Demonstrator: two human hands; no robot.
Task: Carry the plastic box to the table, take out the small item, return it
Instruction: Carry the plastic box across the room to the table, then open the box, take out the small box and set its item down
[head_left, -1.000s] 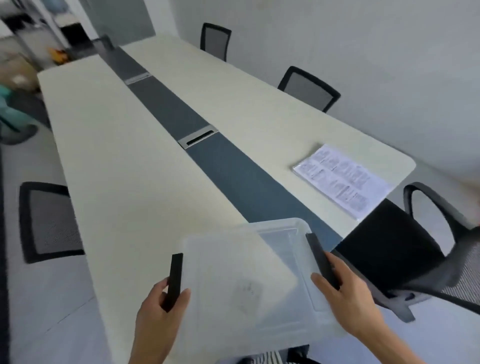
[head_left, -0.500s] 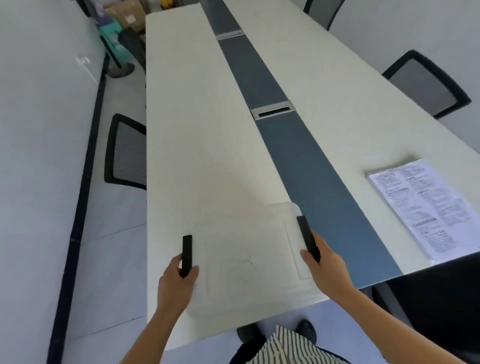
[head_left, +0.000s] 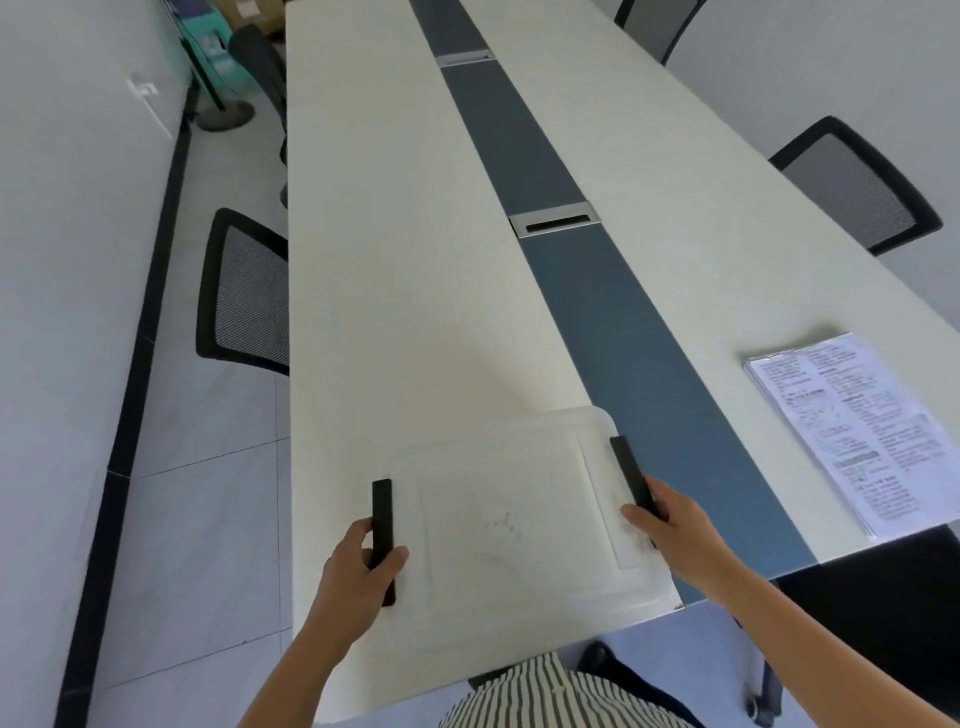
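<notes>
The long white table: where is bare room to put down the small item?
Bare room on the long white table: ahead of the clear plastic box, left of the grey centre strip. Also between that strip and the printed paper stack. The near end is crowded.

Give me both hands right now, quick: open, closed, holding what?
Left hand: closed on the black left latch of the plastic box.
Right hand: closed on the black right latch.

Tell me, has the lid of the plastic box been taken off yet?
No: the translucent lid covers the plastic box, and the left hand and right hand each grip a black side latch.
</notes>
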